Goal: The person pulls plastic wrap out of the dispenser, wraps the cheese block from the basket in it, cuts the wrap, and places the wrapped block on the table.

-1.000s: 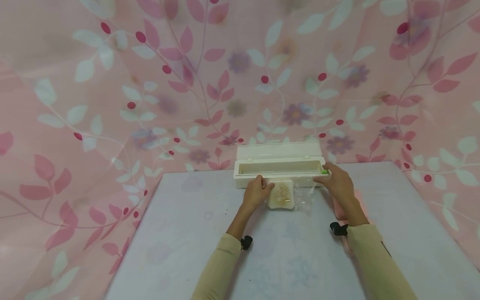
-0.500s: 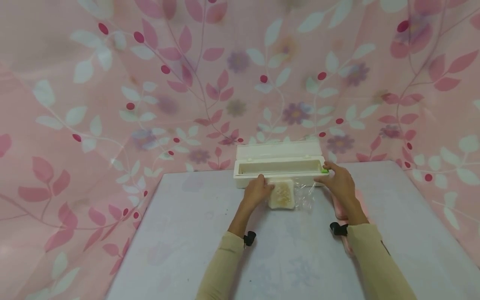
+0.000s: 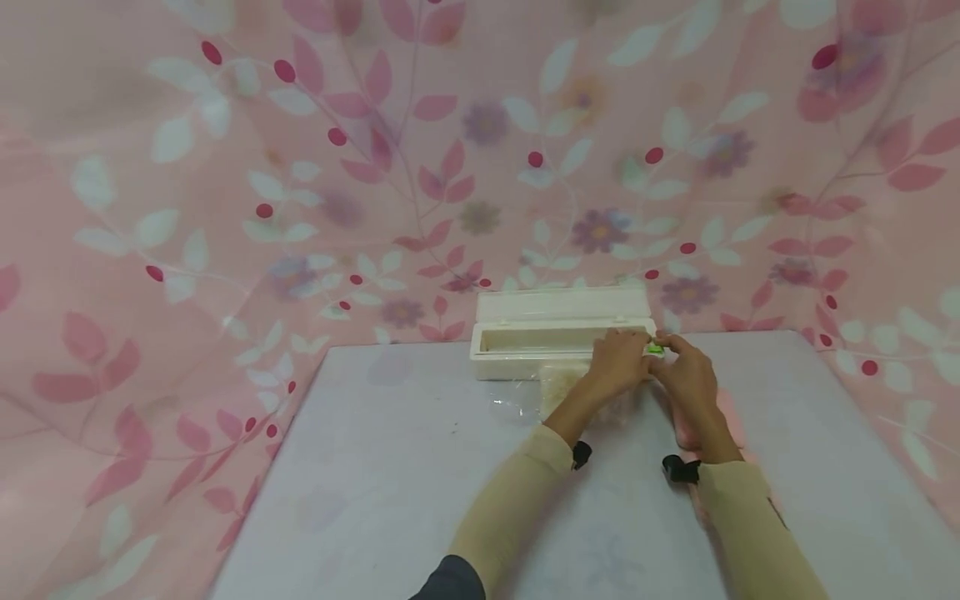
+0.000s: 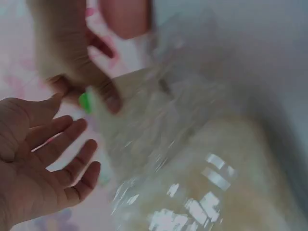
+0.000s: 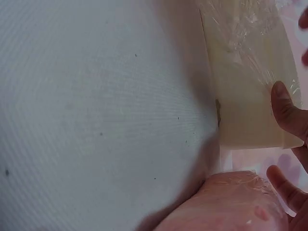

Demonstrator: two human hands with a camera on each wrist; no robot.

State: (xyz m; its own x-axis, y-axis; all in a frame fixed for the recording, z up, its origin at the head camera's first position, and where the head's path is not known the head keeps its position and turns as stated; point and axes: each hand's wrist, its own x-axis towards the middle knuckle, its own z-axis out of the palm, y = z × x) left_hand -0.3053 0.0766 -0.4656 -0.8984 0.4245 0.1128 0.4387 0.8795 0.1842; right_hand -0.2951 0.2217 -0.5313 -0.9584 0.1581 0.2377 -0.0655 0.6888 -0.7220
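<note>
A white cling film dispenser (image 3: 517,367) stands at the table's back with its lid (image 3: 562,305) raised. Clear film (image 3: 513,402) spreads from its front over a square bread slice (image 3: 557,387), partly behind the left arm. My left hand (image 3: 618,362) is at the box's right end, close to a green slide cutter (image 3: 656,348); in the left wrist view its fingers are spread and relaxed. My right hand (image 3: 692,379) grips that end, its thumb (image 5: 284,108) on the front wall and other fingers partly hidden.
A pink object (image 3: 731,421), seemingly in clear plastic in the right wrist view, lies under and beside the right forearm. The pale table (image 3: 390,483) meets a floral pink cloth (image 3: 420,167) behind the box.
My left hand has left the bread's left side and crossed rightward to the dispenser's right end. The film now shows left of the bread. The right hand has stayed there.
</note>
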